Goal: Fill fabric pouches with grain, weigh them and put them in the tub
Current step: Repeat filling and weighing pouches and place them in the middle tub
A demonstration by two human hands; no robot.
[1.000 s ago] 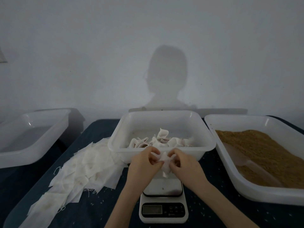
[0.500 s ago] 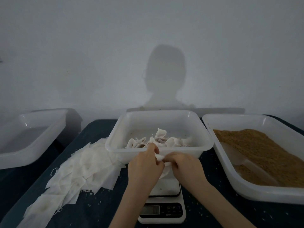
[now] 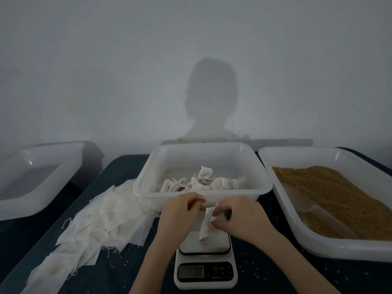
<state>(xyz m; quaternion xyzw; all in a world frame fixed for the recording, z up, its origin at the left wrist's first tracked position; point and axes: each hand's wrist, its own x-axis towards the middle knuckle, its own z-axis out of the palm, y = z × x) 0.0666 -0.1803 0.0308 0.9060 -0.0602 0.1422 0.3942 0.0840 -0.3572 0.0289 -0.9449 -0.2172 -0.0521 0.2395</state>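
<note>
Pouch [image 3: 206, 225] hangs at lower centre of the frame above the scale [image 3: 205, 258], long axis near vertical, mouth uppermost. Right hand [image 3: 237, 219] pinches its right edge; left hand [image 3: 180, 211], fingers curled, meets the top left corner. Tub [image 3: 202, 193] lies just beyond, higher in the frame.

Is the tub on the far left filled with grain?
No, the left tub looks empty; the grain lies in the right tub.
</note>
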